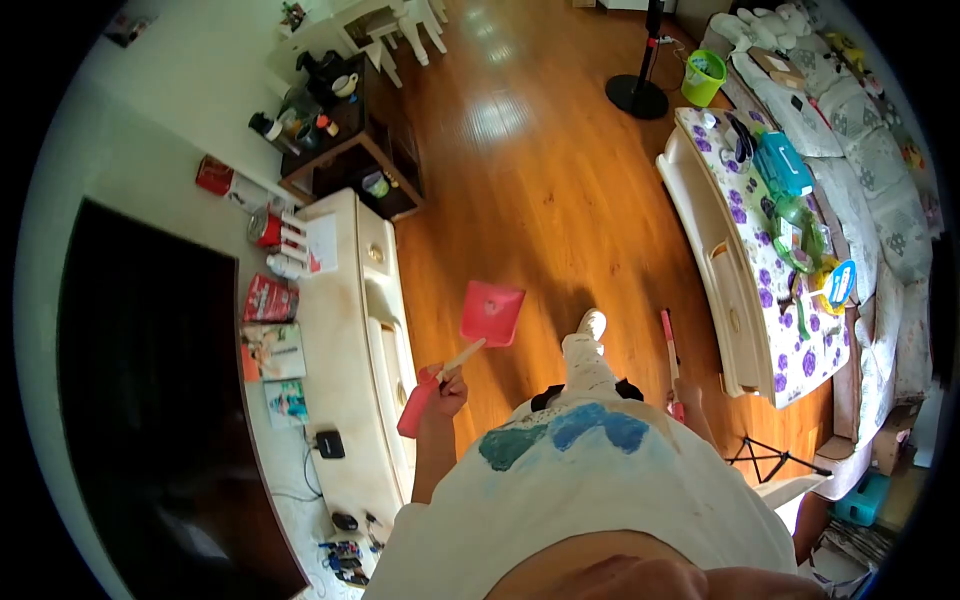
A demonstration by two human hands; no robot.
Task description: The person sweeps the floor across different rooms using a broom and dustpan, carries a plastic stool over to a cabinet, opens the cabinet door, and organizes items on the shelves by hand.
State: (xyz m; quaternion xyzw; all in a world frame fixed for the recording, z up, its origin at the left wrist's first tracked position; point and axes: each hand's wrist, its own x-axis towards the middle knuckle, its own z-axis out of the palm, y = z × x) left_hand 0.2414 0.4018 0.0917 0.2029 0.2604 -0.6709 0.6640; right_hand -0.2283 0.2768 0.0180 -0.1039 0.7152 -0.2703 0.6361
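Observation:
My left hand (451, 394) is closed around the handle of a pink dustpan (492, 313), whose pan hangs out in front over the wooden floor. The handle is cream near the pan and pink at its end. At my right side, my right hand (688, 396) grips a slim pink-and-cream broom (670, 337) with a dark strip along its far end. That broom points forward and is seen almost edge-on, so its bristles are hard to make out. One white shoe (592, 323) shows between the two tools.
On my left runs a cream cabinet (345, 400) bearing books and boxes. To my right stands a coffee table (740, 290) with a purple-flowered cloth, beside a sofa (845, 200). Farther ahead are a green bin (703, 78) and a black stand base (636, 97). A folding stool (775, 460) is near my right.

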